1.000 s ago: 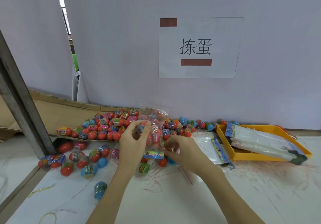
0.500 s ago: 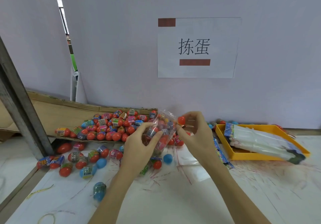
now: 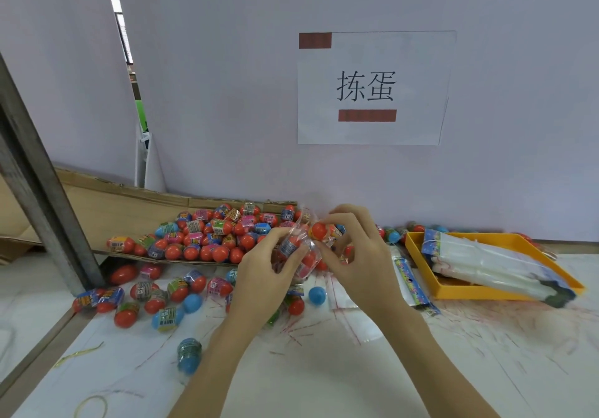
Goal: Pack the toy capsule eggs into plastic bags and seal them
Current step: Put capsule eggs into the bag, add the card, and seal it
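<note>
A clear plastic bag with several capsule eggs inside hangs above the table, pinched at its left side by my left hand. My right hand grips a red capsule egg at the bag's mouth. A heap of red, blue and pink capsule eggs lies on a cardboard sheet behind my left hand. More loose eggs are scattered on the white table in front of it.
A yellow tray at the right holds a stack of empty bags. A flat bag with a printed header lies beside it. A grey metal post slants at the left. Rubber bands lie near the front left.
The bag has been lifted off the table and tilted. My right hand picked a red egg and brought it left to the bag's mouth; both hands are now close together.
</note>
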The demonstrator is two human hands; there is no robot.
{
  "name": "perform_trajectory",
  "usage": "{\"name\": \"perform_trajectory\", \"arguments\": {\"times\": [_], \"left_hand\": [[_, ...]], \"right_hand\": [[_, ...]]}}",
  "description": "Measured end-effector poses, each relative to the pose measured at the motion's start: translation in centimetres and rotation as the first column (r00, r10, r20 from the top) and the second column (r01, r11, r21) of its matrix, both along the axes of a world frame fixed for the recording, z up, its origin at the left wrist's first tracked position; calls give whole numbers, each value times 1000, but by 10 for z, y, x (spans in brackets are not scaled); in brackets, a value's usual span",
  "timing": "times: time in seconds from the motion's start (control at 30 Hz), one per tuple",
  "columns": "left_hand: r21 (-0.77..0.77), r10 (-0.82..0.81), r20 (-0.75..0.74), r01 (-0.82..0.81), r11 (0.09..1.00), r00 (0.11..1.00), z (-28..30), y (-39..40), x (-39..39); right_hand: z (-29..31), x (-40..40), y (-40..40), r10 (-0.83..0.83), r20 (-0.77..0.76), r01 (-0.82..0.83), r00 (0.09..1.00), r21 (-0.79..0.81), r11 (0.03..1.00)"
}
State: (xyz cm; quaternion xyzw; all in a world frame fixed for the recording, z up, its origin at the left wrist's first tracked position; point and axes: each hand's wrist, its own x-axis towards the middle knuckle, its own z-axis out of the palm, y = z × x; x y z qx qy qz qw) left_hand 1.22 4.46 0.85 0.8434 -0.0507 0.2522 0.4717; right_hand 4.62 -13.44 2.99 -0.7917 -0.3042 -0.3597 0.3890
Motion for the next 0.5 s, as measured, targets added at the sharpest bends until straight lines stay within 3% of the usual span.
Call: {"name": "perform_trajectory", "arguments": {"times": [0.13, 0.23, 0.5], "left_hand": [[17, 2, -15, -2, 1000, 1000, 1, 0, -1], [16, 5, -9, -5, 1000, 1000, 1, -1, -2], [0, -55, 0, 55, 998, 998, 5, -2, -3]], "right_hand": [[3, -6, 4, 40, 80, -48, 996, 98, 994], [1, -7, 8, 69, 84, -73, 994, 45, 996], [-4, 0, 3, -54, -70, 63, 996, 134, 989]]}}
